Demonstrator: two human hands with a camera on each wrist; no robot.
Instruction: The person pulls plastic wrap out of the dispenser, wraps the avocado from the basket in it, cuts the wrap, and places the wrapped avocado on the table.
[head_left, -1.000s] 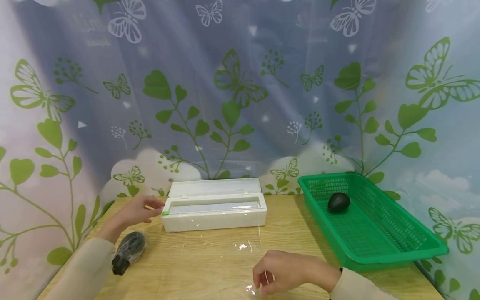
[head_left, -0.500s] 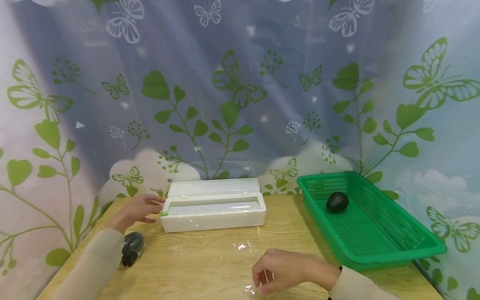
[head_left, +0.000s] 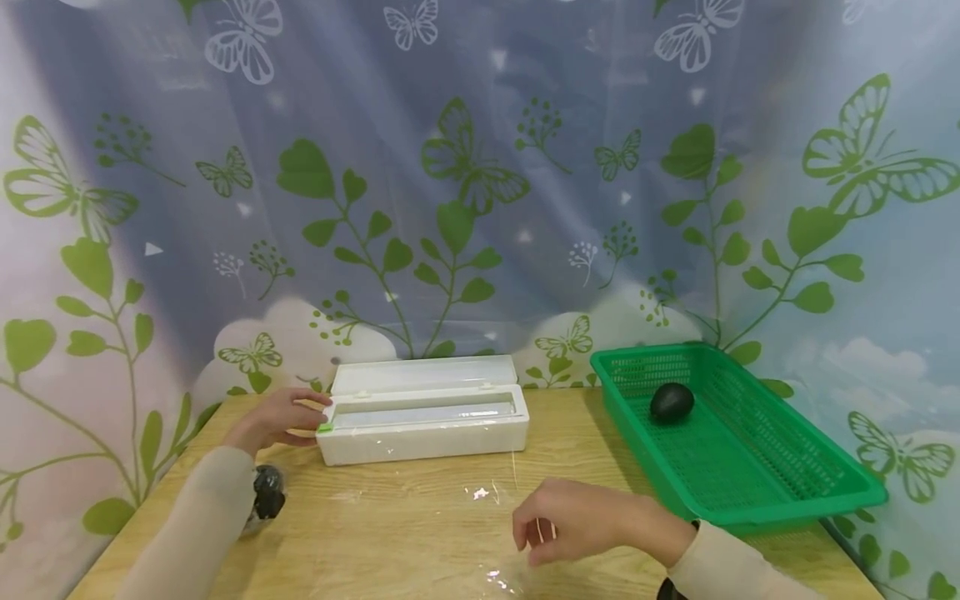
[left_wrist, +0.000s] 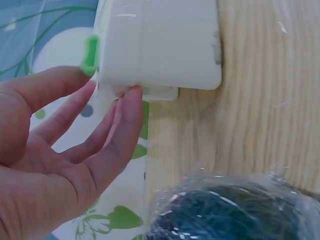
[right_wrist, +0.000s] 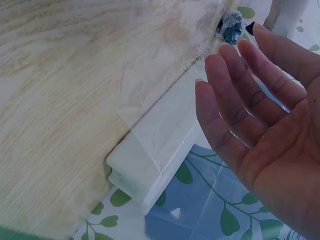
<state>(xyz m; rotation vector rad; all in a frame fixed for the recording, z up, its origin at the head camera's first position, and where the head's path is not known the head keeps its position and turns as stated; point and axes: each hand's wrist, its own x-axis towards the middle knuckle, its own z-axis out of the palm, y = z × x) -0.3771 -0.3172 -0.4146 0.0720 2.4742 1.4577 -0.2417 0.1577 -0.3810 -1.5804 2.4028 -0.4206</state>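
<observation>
At the left end of a white cling film dispenser [head_left: 427, 443], my left hand [head_left: 281, 417] has its fingertips against the end wall. In the left wrist view the thumb touches the green slider [left_wrist: 91, 56]; the fingers are loosely bent. Clear cling film [head_left: 480, 493] runs from the dispenser toward me over the table. My right hand [head_left: 576, 518] hovers near the film's front part, fingers loosely curved; the right wrist view shows nothing plainly gripped. A dark, film-wrapped item [head_left: 267, 493] lies under the left forearm, partly hidden by the sleeve.
To the right, a green plastic basket [head_left: 780, 517] holds a dark avocado [head_left: 672, 403]. The dispenser's lid [head_left: 423, 373] stands raised behind it. A curtain with butterflies and leaves [head_left: 480, 250] hangs close behind the wooden table [head_left: 390, 533].
My left hand has reached further right, up to the dispenser's end, its sleeve covering more of the wrapped item. My right hand has risen slightly and moved a little right.
</observation>
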